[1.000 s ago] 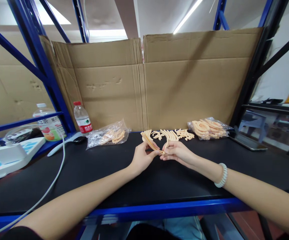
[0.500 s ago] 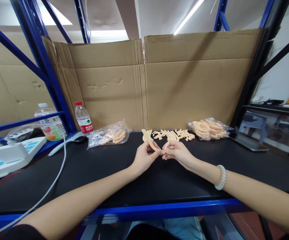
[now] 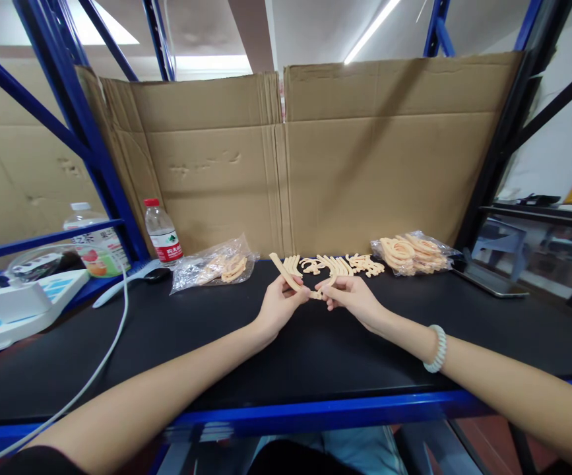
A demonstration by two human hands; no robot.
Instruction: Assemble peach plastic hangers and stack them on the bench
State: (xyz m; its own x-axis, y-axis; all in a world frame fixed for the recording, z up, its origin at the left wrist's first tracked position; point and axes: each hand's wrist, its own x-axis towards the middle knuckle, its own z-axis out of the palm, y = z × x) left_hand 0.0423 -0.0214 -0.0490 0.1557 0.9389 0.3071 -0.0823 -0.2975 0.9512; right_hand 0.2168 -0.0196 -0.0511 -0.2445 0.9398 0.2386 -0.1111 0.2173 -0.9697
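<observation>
My left hand (image 3: 278, 305) and my right hand (image 3: 351, 298) meet over the middle of the black shelf top (image 3: 246, 356). Both pinch the same long curved peach plastic strip (image 3: 290, 280), the left on its straight part, the right on its hooked end. Just behind my hands lies a row of loose peach plastic pieces (image 3: 335, 265). A white bead bracelet (image 3: 438, 348) sits on my right wrist.
A clear bag of peach parts (image 3: 216, 267) lies at the back left, a second bag (image 3: 412, 253) at the back right. A water bottle (image 3: 163, 232), a white cable (image 3: 102, 356) and a white device (image 3: 16, 303) stand left. Cardboard (image 3: 315, 165) walls the back.
My hands have lifted slightly and the strip's far end has swung up and to the left. The view has shifted a little.
</observation>
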